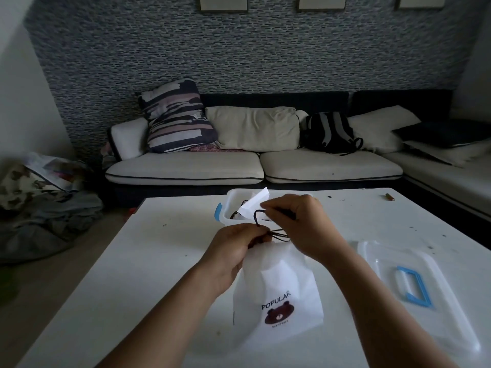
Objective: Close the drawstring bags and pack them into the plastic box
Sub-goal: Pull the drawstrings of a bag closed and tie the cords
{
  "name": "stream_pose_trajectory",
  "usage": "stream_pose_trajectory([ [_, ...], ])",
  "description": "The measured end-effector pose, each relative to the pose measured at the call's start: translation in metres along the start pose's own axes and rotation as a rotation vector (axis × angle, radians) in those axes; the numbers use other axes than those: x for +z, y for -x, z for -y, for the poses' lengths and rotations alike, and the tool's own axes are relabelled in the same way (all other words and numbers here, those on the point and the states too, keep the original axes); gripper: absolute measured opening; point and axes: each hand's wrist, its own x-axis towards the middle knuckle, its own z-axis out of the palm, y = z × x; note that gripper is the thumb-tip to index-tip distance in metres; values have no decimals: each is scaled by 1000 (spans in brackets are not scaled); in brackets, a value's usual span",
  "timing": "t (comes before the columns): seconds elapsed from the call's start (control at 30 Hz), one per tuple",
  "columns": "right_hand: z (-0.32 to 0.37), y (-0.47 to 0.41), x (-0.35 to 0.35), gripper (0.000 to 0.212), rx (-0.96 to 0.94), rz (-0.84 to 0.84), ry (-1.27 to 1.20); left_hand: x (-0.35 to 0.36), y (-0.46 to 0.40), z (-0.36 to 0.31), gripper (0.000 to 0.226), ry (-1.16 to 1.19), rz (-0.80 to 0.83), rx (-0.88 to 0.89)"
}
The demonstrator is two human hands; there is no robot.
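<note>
A white drawstring bag (pixel 281 288) printed with "POPULAR" and a brown bear lies on the white table (pixel 159 261) in front of me. My left hand (pixel 233 248) grips its gathered neck. My right hand (pixel 295 219) pinches the black drawstring (pixel 256 217) and holds a loop of it above the neck. Behind the hands stands the clear plastic box (pixel 225 208) with a blue clasp. Another white bag (pixel 253 201) with dark cords pokes out of the box.
The box's clear lid (pixel 414 285) with a blue handle lies on the table at the right. A small brown object (pixel 389 197) sits near the far right edge. Dark specks dot the tabletop. A sofa with cushions and a backpack stands behind the table.
</note>
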Motion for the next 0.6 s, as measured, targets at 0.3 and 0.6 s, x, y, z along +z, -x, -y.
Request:
stream_pose_trajectory([
  [0.3, -19, -2, -22, 7, 80, -119, 42, -12, -14, -3, 12, 246, -172, -4],
  [0.6, 4, 6, 5, 15, 124, -48, -203, -13, -17, 2, 17, 204, -179, 56],
])
